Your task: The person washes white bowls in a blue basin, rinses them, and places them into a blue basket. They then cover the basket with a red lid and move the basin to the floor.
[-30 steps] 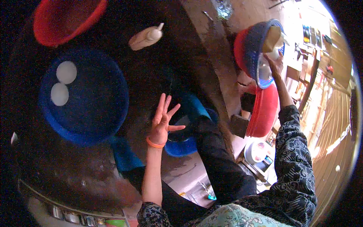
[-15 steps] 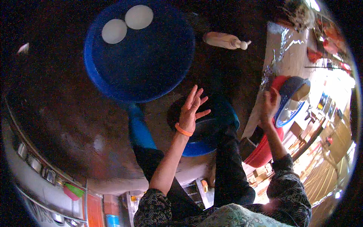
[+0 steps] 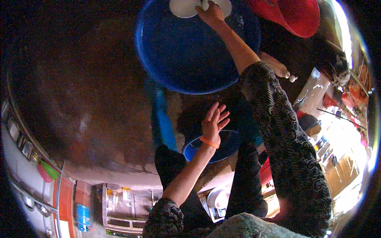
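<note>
Left hand (image 3: 213, 125) first, nearest the body: its fingers are loosely spread in the air, with an orange band round the wrist. From this hand, at about seven o'clock and lower down, sits a small round blue plastic basin (image 3: 191, 151), partly hidden behind the wrist. At nine o'clock is a tall blue boot (image 3: 166, 127) under a dark trouser leg.

Straight up at twelve o'clock lies a wide round blue plastic tub (image 3: 190, 85), dark inside. Between one and two o'clock, just beside its rim, is a pale bottle with a white pump top (image 3: 274, 65), partly behind the patterned black sleeve (image 3: 274, 115).

Farther off at twelve o'clock, the right hand (image 3: 210, 15) reaches over the tub, its fingertips at two round white dishes (image 3: 182, 9) lying side by side in it, near the upper edge of view; whether it pinches one, I cannot tell. At one o'clock, beyond the tub, is a red plastic basin (image 3: 299, 20). Far away at eight o'clock stands a blue cylindrical canister (image 3: 82, 216).
</note>
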### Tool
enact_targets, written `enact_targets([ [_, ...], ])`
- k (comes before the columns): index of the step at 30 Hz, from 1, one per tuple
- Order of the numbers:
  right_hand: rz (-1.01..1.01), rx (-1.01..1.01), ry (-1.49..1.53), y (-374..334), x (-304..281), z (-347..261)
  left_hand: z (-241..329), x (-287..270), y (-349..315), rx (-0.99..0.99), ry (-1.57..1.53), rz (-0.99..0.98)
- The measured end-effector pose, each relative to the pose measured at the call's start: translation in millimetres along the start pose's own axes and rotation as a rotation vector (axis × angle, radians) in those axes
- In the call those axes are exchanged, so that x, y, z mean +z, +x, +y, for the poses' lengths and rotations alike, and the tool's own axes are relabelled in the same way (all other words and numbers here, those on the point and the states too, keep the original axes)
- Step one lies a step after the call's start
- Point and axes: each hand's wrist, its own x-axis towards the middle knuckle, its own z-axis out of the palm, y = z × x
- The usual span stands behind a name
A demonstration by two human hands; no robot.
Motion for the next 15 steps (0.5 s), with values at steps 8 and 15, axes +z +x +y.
enact_targets([
  [8, -0.158, 0.177, -0.311, 30, 49, 33, 2, 2, -25, -0.091, -0.091, -0.077],
  [15, -0.162, 0.031, -0.415, 10, 36, 38, 18, -7, -21, -0.013, -0.103, -0.029],
])
